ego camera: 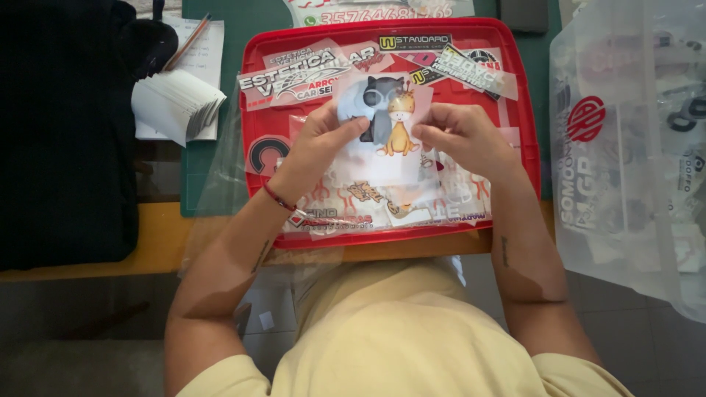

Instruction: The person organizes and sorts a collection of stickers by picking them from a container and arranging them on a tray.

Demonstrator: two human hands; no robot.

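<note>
1. Nearest you, your two forearms reach forward from a pale yellow shirt [412, 338]; a red cord bracelet [279, 197] sits on your left wrist.
2. Your left hand [320, 143] pinches the left edge of a sticker sheet [382, 129], thumb on top and pointing to 3 o'clock. That grip is closed on the sheet.
3. Your right hand [463, 136] pinches the right edge of the same sheet, fingertips curled toward 9 o'clock. That grip is closed on the sheet too.
4. The sheet lies between your hands, held just above the tray. It shows one grey cat and one orange giraffe side by side, with a blank white lower half.
5. Under your hands stands one red plastic tray [526, 88] on the wooden bench [158, 235], its near rim overhanging the bench edge at 6 o'clock.
6. Loose stickers [368, 206] cover the tray floor, overlapping too much to count. They lie directly under the held sheet.
7. At 3 o'clock one large clear plastic bag [625, 147] full of stickers hangs well apart from your right hand.
8. At 9 o'clock a black bag [66, 132] rests on the bench.
9. At 10 o'clock, farther off, one stack of white cards [176, 103] lies fanned on paper, with one pencil [187, 43] just beyond it.
10. A green cutting mat [206, 169] lies under the tray's far side.
</note>
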